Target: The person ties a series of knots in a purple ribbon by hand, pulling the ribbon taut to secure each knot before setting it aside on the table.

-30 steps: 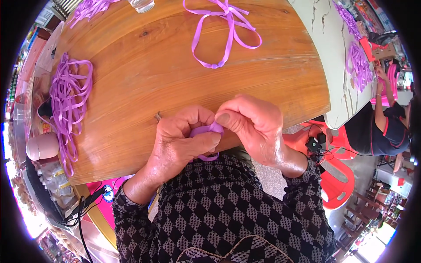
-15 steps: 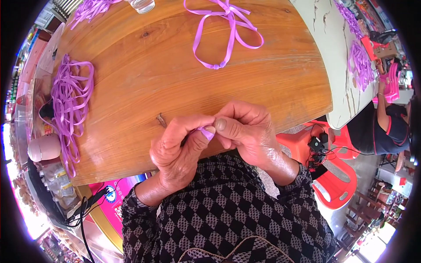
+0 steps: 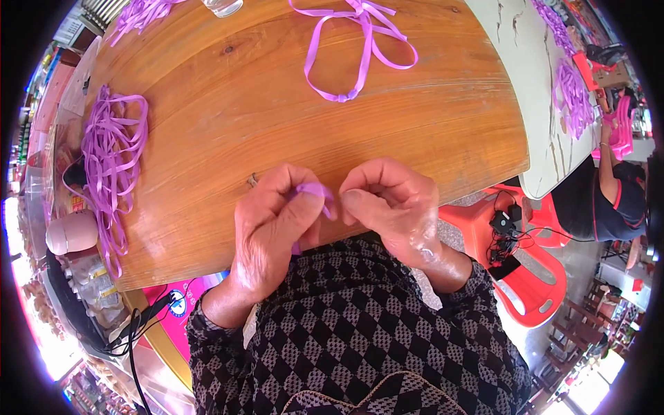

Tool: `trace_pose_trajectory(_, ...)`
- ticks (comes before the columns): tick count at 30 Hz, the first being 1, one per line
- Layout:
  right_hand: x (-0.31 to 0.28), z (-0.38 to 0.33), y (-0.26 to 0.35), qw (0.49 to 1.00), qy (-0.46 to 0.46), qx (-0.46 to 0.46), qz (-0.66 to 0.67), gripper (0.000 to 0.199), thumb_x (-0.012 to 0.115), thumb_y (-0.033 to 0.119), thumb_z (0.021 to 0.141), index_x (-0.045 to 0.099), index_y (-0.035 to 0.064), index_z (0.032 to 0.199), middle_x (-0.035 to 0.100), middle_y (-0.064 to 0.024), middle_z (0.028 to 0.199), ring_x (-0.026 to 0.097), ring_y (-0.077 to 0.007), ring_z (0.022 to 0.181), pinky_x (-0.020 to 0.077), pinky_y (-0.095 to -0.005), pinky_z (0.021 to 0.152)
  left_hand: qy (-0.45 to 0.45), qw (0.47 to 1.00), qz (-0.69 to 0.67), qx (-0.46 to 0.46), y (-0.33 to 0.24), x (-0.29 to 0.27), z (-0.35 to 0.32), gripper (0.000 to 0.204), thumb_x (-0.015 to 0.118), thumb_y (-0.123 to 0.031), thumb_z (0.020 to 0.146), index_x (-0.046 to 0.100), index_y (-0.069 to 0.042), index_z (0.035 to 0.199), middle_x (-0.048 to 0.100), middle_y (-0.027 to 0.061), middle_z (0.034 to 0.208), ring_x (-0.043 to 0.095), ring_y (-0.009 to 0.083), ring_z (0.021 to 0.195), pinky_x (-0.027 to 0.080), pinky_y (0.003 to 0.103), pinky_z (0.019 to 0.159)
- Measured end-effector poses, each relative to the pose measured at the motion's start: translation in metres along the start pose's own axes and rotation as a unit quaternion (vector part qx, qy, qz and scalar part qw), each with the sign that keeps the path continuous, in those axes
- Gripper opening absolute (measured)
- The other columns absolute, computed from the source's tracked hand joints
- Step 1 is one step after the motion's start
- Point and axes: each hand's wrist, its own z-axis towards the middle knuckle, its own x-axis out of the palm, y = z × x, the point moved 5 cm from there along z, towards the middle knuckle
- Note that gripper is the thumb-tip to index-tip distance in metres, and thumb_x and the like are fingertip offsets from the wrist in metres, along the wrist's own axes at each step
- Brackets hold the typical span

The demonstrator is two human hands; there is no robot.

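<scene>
A purple ribbon [image 3: 312, 188] is pinched between the thumb and fingers of my left hand [image 3: 280, 218], just above the near edge of the wooden table. Its short end points toward my right hand, and another bit of it shows below the left palm. Close by on the right, my right hand [image 3: 394, 207] has its thumb pressed to its curled fingers. Whether anything lies in that pinch is hidden. A small gap parts the two hands. Farther off on the table lies a looped, knotted purple ribbon [image 3: 363, 69].
Heaped purple ribbons [image 3: 114, 152] lie at the table's left edge, beside a pale pink rounded object [image 3: 72, 233]. A drinking glass [image 3: 223, 7] stands at the far side. Right of the wooden table [image 3: 228, 124] are a white marbled table [image 3: 508, 41], red stools [image 3: 532, 290] and another person [image 3: 615, 200].
My hands have drawn apart from touching, leaving a gap. The ribbon stays in the left hand, with more of it showing over the thumb.
</scene>
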Motion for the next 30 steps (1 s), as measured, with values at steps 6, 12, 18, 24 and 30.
trace_pose_trajectory(6, 0.012, -0.006, 0.023, 0.937, 0.047, -0.233, -0.254, 0.015, 0.065, -0.002, 0.076, 0.056, -0.0029, 0.088, 0.056, -0.0044, 0.08, 0.055, -0.0096, 0.064, 0.0456, -0.0213, 0.056, -0.015, 0.996, -0.039, -0.078, 0.003, 0.001, -0.002, 0.016, 0.048, -0.016, 0.088, 0.055, -0.002, 0.087, 0.058, 0.003, 0.075, 0.054, 0.0075, 0.062, 0.041, 0.019, 0.054)
trace_pose_trajectory(12, -0.007, -0.005, 0.018, 0.954, 0.022, -0.236, -0.185, 0.027, 0.068, -0.003, 0.073, 0.057, -0.0003, 0.098, 0.057, -0.0096, 0.082, 0.054, -0.0127, 0.061, 0.0448, -0.0235, 0.054, 0.045, 0.975, -0.178, -0.126, 0.003, 0.005, 0.0, 0.019, 0.052, -0.016, 0.087, 0.057, 0.003, 0.091, 0.06, 0.0074, 0.078, 0.056, 0.0104, 0.066, 0.044, 0.021, 0.058)
trace_pose_trajectory(18, 0.007, -0.016, 0.04, 0.817, 0.033, -0.45, -0.358, 0.031, 0.071, -0.003, 0.066, 0.058, -0.0012, 0.094, 0.059, -0.0097, 0.084, 0.055, -0.0207, 0.064, 0.0419, -0.0284, 0.053, 0.051, 0.974, -0.199, -0.096, 0.008, 0.007, 0.0, 0.021, 0.053, -0.017, 0.089, 0.057, 0.004, 0.092, 0.06, 0.0072, 0.078, 0.055, 0.0092, 0.067, 0.042, 0.018, 0.056)
trace_pose_trajectory(24, 0.006, -0.018, 0.042, 0.8, 0.004, -0.461, -0.385, 0.022, 0.071, -0.002, 0.067, 0.06, 0.0002, 0.086, 0.06, -0.01, 0.082, 0.054, -0.0212, 0.064, 0.041, -0.0309, 0.054, 0.03, 0.978, -0.184, -0.095, 0.004, 0.011, -0.005, 0.019, 0.052, -0.011, 0.088, 0.056, 0.004, 0.099, 0.061, 0.009, 0.088, 0.057, 0.0115, 0.071, 0.046, 0.021, 0.062)
trace_pose_trajectory(30, -0.001, -0.011, 0.052, 0.812, 0.004, -0.427, -0.398, 0.016, 0.069, 0.001, 0.071, 0.059, 0.0001, 0.083, 0.06, -0.0098, 0.088, 0.054, -0.0202, 0.078, 0.0426, -0.0298, 0.066, 0.075, 0.986, -0.145, 0.031, -0.002, 0.011, -0.008, 0.035, 0.049, 0.005, 0.078, 0.054, 0.003, 0.113, 0.059, 0.0103, 0.101, 0.056, 0.0121, 0.078, 0.047, 0.022, 0.062)
